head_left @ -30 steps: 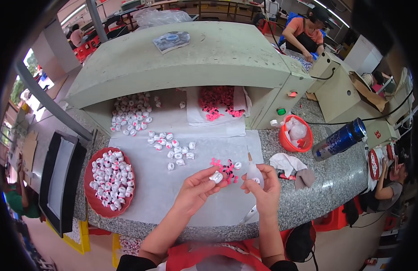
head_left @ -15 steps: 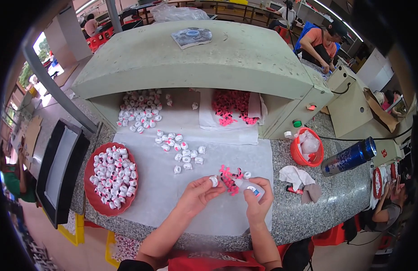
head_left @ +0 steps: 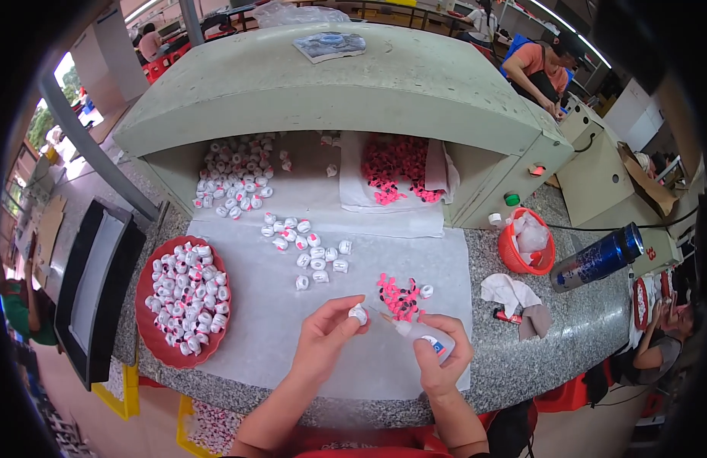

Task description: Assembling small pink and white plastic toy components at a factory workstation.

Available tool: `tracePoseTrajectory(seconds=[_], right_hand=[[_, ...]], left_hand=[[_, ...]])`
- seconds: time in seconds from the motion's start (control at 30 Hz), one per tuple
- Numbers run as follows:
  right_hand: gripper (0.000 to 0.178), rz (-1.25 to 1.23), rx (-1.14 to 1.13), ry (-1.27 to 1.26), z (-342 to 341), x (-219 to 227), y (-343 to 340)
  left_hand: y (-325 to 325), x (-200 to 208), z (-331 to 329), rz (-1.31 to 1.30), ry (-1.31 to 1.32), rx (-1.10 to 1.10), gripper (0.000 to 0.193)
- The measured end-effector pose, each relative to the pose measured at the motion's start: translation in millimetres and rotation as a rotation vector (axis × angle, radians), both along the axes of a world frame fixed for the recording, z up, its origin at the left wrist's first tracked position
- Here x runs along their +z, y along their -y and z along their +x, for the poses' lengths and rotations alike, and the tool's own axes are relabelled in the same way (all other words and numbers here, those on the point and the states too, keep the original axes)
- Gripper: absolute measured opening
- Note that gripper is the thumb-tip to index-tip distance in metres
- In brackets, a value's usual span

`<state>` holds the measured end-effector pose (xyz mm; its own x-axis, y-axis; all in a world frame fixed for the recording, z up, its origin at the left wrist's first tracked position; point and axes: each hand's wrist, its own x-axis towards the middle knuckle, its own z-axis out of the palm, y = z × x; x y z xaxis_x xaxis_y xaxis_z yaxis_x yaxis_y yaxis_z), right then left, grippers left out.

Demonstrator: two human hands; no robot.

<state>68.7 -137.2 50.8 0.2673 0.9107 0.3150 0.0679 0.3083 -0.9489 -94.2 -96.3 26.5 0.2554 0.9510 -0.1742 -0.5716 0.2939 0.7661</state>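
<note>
My left hand pinches a small rounded white piece between thumb and fingers. Opposite it, my right hand is closed round a translucent squeeze bottle with a label and a thin nozzle. The bottle is tilted, its tip pointing at the white piece; whether they touch I cannot tell. Just beyond the bottle lies a loose heap of small pink and black parts, with one white piece beside it. Several more white pieces are scattered on the white sheet farther left.
A red scalloped bowl full of white pieces stands at left. Behind is a pale green hooded cabinet sheltering more white pieces and pink parts. At right are an orange basket, rags and a blue bottle.
The white piece and the bottle's nozzle have come to face each other, nearer to me than the pink heap. My left hand has turned. The whole view has shifted slightly.
</note>
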Motion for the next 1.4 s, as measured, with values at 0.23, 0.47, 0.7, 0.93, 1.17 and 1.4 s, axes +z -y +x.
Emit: tracePoseTrajectory(seconds=[0.23, 0.47, 0.7, 0.93, 1.17, 1.4], right_hand=[[0.031, -0.242, 0.099, 0.144, 10.2, -5.9, -11.0], [0.025, -0.207, 0.037, 0.31, 4.8, -7.6, 18.8], [0.019, -0.167, -0.028, 0.429, 70.3, -1.0, 30.9], [0.016, -0.375, -0.917, 0.605, 219.2, -18.8, 20.4], [0.015, -0.529, -0.854, 0.842, 256.1, -62.0, 59.2], [0.017, -0.166, -0.296, -0.678, 222.2, -37.1, 87.4]], left_hand=[[-12.2, -10.8, 7.8, 0.639, -1.099, 0.41, 0.026], [24.0, 3.4, 41.9, 0.355, -0.311, 0.028, 0.027], [35.1, 14.7, 52.8, 0.102, -0.259, -0.125, 0.032], [43.4, 28.3, 79.0, 0.025, -0.195, -0.393, 0.033], [55.6, 35.0, 146.2, -0.065, -0.161, -0.576, 0.032], [59.4, 30.6, 187.8, -0.059, -0.192, -0.73, 0.03]])
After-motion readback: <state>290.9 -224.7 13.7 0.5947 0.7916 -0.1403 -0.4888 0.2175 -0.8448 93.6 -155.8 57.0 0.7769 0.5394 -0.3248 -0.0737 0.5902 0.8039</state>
